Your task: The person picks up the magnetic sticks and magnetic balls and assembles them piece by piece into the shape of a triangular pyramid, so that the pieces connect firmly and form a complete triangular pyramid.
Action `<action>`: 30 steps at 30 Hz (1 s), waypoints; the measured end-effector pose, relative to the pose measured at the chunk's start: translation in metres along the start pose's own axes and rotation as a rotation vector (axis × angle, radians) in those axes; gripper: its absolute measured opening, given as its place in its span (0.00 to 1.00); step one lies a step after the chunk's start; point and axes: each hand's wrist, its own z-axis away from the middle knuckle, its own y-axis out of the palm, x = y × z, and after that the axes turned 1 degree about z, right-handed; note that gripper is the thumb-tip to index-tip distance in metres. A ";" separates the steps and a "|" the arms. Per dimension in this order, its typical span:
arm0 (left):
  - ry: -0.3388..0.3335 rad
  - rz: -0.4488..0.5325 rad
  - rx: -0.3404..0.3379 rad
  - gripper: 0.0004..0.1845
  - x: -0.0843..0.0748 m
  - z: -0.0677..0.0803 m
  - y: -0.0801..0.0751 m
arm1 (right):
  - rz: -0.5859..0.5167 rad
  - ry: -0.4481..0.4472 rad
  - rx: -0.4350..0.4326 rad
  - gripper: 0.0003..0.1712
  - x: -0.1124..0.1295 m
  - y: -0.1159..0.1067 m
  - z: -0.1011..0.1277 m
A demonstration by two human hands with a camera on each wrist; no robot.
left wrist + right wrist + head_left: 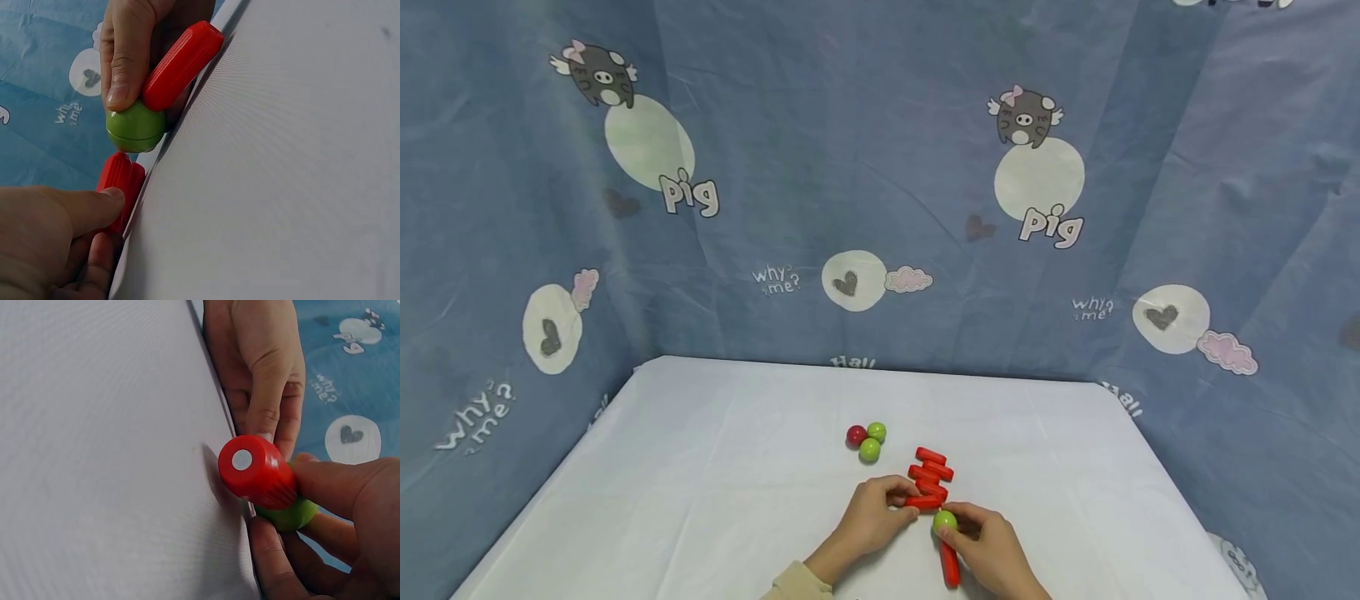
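My left hand (871,517) pinches a red rod (923,502) between thumb and fingers, close to the white table. Just right of it, my right hand (996,550) pinches a glossy green ball (944,522). From that ball a second red rod (950,567) reaches toward me, its end against the ball. In the left wrist view the green ball (135,128) sits at the tip of the left hand's rod (115,172); contact is hard to tell. The right wrist view shows the pale round end of the second rod (259,470), partly covering the ball (290,515).
Several more red rods (931,472) lie close together just beyond the hands. Farther back on the white table (760,433) are two green balls (869,450) and a dark red ball (856,436), grouped together. A blue printed curtain (917,183) hangs behind the table.
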 end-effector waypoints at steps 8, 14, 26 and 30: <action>-0.041 0.034 0.013 0.10 0.003 0.006 -0.006 | 0.001 0.003 -0.002 0.25 0.003 0.000 0.001; -0.074 0.044 0.030 0.10 0.002 0.011 -0.012 | 0.004 0.027 -0.020 0.25 0.001 0.003 0.000; -0.115 0.078 0.029 0.09 0.002 0.019 -0.016 | -0.028 0.030 -0.040 0.24 -0.001 0.008 -0.001; -0.118 0.077 0.030 0.10 0.002 0.022 -0.019 | -0.041 0.043 -0.057 0.24 0.001 0.007 -0.002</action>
